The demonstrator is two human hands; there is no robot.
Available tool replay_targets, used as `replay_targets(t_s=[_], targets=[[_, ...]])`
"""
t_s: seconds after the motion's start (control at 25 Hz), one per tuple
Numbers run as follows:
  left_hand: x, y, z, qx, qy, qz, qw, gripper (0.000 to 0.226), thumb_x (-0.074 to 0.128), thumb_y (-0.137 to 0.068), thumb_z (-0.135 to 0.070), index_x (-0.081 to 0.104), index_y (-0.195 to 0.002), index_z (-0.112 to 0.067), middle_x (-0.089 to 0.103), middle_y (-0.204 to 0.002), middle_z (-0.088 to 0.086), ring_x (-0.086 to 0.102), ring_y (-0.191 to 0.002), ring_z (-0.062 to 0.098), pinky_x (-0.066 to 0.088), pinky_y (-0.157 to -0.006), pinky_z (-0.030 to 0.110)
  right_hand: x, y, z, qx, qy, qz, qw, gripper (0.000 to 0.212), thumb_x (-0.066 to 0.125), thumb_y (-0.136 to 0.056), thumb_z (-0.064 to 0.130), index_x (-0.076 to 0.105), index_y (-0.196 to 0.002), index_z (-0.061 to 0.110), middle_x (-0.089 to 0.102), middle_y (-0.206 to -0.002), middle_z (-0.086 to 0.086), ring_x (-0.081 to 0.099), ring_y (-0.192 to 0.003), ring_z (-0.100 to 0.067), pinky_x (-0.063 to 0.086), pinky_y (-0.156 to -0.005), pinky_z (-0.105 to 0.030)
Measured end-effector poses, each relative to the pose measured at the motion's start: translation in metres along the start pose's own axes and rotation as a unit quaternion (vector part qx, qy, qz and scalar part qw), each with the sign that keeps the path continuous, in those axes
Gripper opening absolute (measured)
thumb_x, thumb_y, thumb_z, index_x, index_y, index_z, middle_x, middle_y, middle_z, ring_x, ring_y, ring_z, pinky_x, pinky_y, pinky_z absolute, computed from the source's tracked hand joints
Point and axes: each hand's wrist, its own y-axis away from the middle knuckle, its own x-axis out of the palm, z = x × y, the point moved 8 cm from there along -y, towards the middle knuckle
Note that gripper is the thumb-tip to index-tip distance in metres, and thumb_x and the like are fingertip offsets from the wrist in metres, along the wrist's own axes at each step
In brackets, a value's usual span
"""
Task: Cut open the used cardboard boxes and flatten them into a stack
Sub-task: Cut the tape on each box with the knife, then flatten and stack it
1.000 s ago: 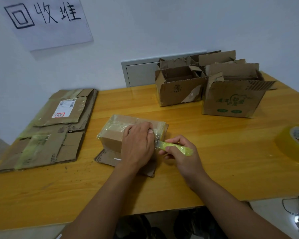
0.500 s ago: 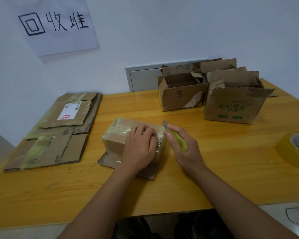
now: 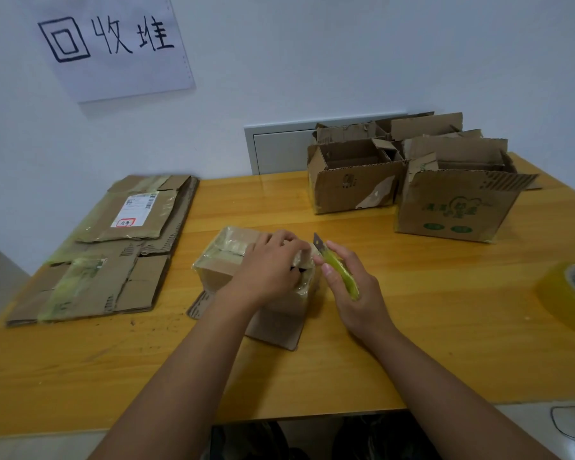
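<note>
A small taped cardboard box (image 3: 224, 260) stands in the middle of the wooden table (image 3: 412, 343), with a loose flap spread under it. My left hand (image 3: 268, 267) lies on top of the box, its fingers curled over the taped right end. Just right of the box, my right hand (image 3: 352, 290) grips a green utility knife (image 3: 337, 268) with its blade pointing up and away, clear of the box. A stack of flattened boxes (image 3: 113, 254) lies at the left of the table.
Several open cardboard boxes (image 3: 455, 207) stand at the back right, against the wall. A roll of yellowish tape (image 3: 568, 293) lies at the right edge. A paper sign hangs on the wall above the flattened stack. Cables lie on the floor at lower right.
My right hand has pulled the knife out of the box's right end and turned the blade upward. My left hand has stayed on the box, whose right end now gapes a little.
</note>
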Motion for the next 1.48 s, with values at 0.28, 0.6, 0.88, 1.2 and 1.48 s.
replay_targets(t_s=[0.28, 0.6, 0.88, 1.2, 1.48], targets=[[-0.005, 0.003, -0.004, 0.052, 0.062, -0.036, 0.996, 0.039, 0.053, -0.097, -0.018, 0.053, -0.136, -0.019, 0.049, -0.143, -0.002, 0.04, -0.133, 0.018, 0.027, -0.111, 0.032, -0.014, -0.005, -0.014, 0.08, -0.168, -0.073, 0.98, 0.016, 0.056, -0.099, 0.025, 0.054, -0.115, 0.027, 0.074, -0.097, 0.001, 0.072, -0.09, -0.018, 0.057, -0.075, -0.028], [0.001, 0.006, 0.002, 0.024, 0.106, -0.032, 0.994, 0.038, 0.043, -0.103, -0.024, 0.05, -0.14, -0.026, 0.043, -0.15, -0.005, 0.027, -0.144, 0.014, 0.012, -0.12, 0.037, -0.023, -0.01, -0.044, 0.243, -0.41, -0.122, 0.871, 0.017, 0.055, -0.09, -0.007, 0.066, -0.092, 0.006, 0.048, -0.06, 0.0, 0.042, -0.056, -0.012, 0.037, -0.053, -0.023], [0.001, 0.006, 0.001, 0.026, 0.107, -0.038, 0.993, 0.038, 0.042, -0.103, -0.021, 0.05, -0.14, -0.026, 0.044, -0.149, -0.006, 0.028, -0.143, 0.013, 0.011, -0.119, 0.034, -0.013, -0.009, -0.042, 0.295, -0.324, -0.101, 0.893, 0.012, 0.058, -0.092, 0.006, 0.07, -0.089, 0.006, 0.059, -0.056, -0.003, 0.052, -0.049, -0.011, 0.042, -0.048, -0.022], [-0.002, 0.007, 0.001, 0.025, 0.108, -0.057, 0.992, 0.036, 0.045, -0.102, -0.022, 0.053, -0.136, -0.026, 0.049, -0.145, -0.007, 0.034, -0.14, 0.014, 0.013, -0.117, 0.033, -0.006, -0.012, -0.042, 0.324, -0.222, -0.112, 0.913, 0.023, 0.059, -0.09, 0.014, 0.066, -0.069, 0.007, 0.062, -0.054, -0.003, 0.056, -0.047, -0.011, 0.043, -0.046, -0.022], [-0.003, 0.007, 0.001, 0.026, 0.091, -0.07, 0.993, 0.034, 0.045, -0.101, -0.025, 0.054, -0.134, -0.028, 0.053, -0.141, -0.009, 0.037, -0.138, 0.014, 0.016, -0.113, 0.032, -0.003, -0.017, -0.044, 0.323, -0.181, -0.107, 0.923, 0.022, 0.059, -0.09, 0.018, 0.068, -0.08, 0.001, 0.06, -0.052, 0.0, 0.051, -0.045, -0.011, 0.039, -0.043, -0.022]])
